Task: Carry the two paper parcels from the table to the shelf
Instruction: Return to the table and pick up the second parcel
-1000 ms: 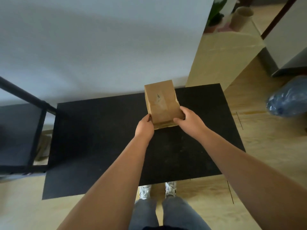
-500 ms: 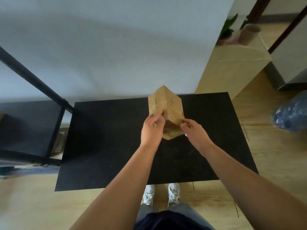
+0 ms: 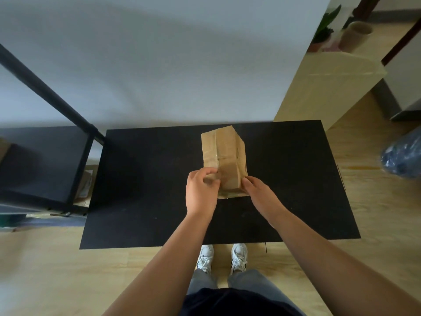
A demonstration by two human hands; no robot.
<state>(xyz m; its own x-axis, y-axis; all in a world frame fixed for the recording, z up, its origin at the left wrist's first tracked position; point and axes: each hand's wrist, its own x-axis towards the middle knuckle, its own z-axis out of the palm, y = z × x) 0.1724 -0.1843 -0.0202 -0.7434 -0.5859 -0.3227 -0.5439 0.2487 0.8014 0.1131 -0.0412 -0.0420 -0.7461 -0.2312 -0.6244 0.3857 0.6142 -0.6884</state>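
Note:
One brown paper parcel (image 3: pixel 224 156) stands on the black table (image 3: pixel 148 179), a little right of its middle. My left hand (image 3: pixel 200 190) curls its fingers around the parcel's near left corner. My right hand (image 3: pixel 257 192) touches the near right bottom edge with its fingertips. A second parcel does not show on the table. The black shelf (image 3: pixel 41 156) stands to the left of the table, its dark board level with the tabletop.
A black slanted shelf post (image 3: pixel 45 90) runs from upper left to the table's corner. A large cardboard box (image 3: pixel 328 87) stands behind the table at right, with a blue plastic bag (image 3: pixel 403 153) on the wooden floor. A white wall is behind.
The parcel has turned from lying tilted between both hands to standing with an edge toward me. My left hand shifted onto its near left corner; the view moved back a little.

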